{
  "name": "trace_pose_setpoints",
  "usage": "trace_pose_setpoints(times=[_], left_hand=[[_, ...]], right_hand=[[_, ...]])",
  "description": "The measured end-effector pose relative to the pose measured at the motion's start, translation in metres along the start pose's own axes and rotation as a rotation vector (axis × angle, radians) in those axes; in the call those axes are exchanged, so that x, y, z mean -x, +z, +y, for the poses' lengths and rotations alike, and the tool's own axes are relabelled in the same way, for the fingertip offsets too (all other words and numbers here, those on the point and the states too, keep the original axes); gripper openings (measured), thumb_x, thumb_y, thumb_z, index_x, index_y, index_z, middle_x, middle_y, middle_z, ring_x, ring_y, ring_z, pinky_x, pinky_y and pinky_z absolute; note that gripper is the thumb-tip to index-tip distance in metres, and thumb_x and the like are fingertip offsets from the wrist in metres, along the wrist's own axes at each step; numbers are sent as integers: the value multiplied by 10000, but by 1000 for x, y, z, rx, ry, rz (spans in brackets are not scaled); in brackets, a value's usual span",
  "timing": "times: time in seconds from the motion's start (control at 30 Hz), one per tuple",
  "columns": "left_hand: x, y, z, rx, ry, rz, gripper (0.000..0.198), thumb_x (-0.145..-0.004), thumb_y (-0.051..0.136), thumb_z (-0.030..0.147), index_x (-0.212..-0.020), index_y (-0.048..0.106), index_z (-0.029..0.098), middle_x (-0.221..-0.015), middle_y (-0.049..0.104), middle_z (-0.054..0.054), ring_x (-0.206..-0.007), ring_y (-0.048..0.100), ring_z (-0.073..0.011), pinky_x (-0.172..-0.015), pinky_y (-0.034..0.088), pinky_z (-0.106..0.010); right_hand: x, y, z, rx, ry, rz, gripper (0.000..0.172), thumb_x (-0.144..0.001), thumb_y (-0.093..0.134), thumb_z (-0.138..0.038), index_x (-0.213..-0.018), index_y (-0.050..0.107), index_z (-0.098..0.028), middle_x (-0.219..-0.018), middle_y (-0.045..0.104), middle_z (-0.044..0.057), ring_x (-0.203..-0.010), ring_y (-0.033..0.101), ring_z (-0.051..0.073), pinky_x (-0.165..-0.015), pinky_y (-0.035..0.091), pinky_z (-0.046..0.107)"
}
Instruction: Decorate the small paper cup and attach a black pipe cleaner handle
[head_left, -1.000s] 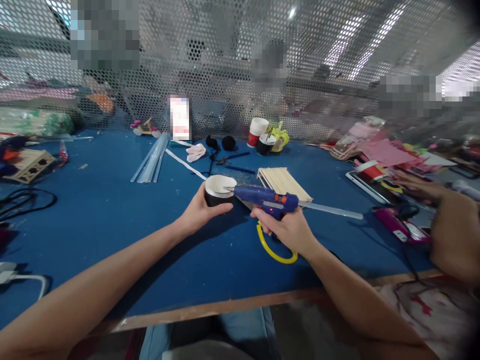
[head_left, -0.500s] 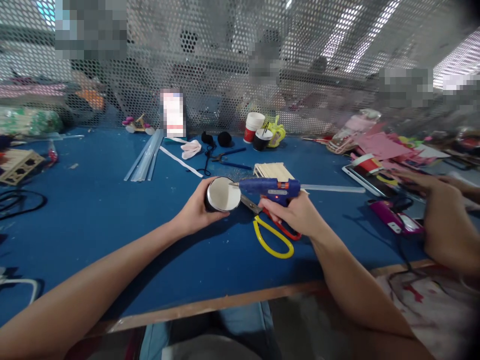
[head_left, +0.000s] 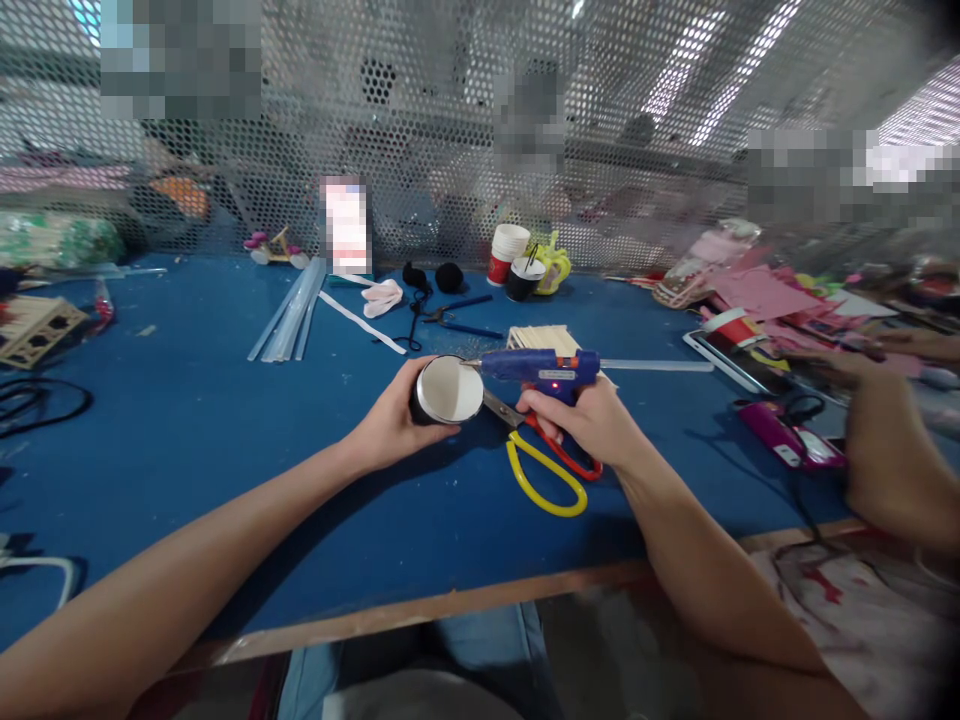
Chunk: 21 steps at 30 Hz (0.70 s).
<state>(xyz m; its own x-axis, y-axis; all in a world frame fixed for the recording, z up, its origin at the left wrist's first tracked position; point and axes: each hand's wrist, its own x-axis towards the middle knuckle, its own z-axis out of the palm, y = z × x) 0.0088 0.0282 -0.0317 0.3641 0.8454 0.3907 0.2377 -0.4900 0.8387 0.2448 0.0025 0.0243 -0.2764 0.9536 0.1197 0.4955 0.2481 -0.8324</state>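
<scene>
Here, between the blue tabletop's (head_left: 337,540) near and far edges, our left hand (head_left: 396,420) grips the cup (head_left: 450,392) and our right hand (head_left: 592,425) the glue gun (head_left: 534,366), its nozzle at the cup's rim. Pale flecks dot the blue; perforated mesh (head_left: 427,130) rises along the far edge, where a phone (head_left: 347,225) stands.

Glue gun (head_left: 536,366) blue; cup (head_left: 450,390) black, white inside; tabletop (head_left: 375,530) blue.

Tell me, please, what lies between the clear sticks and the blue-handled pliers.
In the head view, a white strip, a pale pink bundle and a black cord lie between them.
</scene>
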Motion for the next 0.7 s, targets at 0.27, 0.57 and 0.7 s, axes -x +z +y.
trace_pose_setpoints(times=[0.27, 0.57, 0.7], left_hand=[[0, 0, 1, 79, -18, -11, 716, -592, 729, 274, -1207, 373, 192, -1224, 484, -112, -1121, 473, -250, -969, 367, -393], [-2, -1, 1, 413, -239, -25, 668, -552, 757, 248, -1157, 484, 171, -1147, 573, -109, -1067, 524, -259, -942, 393, -419], [-3, -1, -3, 534, -314, 17, 614, -568, 750, 247, -1125, 512, 145, -1137, 579, -124, -1046, 534, -262, -911, 412, -415]], right_hand=[[-1, 1, 3, -104, -14, -25, 259, -830, 491, -351, -754, 591, -125, -431, 452, -52, -395, 431, 61, -477, 378, 217], [1, 0, 1, -289, 27, 25, 220, -824, 508, -332, -781, 585, -131, -413, 441, -59, -372, 392, 53, -419, 303, 208], [4, 3, -3, -220, -14, 21, 222, -824, 507, -334, -797, 588, -129, -424, 450, -56, -388, 417, 60, -452, 345, 222]])
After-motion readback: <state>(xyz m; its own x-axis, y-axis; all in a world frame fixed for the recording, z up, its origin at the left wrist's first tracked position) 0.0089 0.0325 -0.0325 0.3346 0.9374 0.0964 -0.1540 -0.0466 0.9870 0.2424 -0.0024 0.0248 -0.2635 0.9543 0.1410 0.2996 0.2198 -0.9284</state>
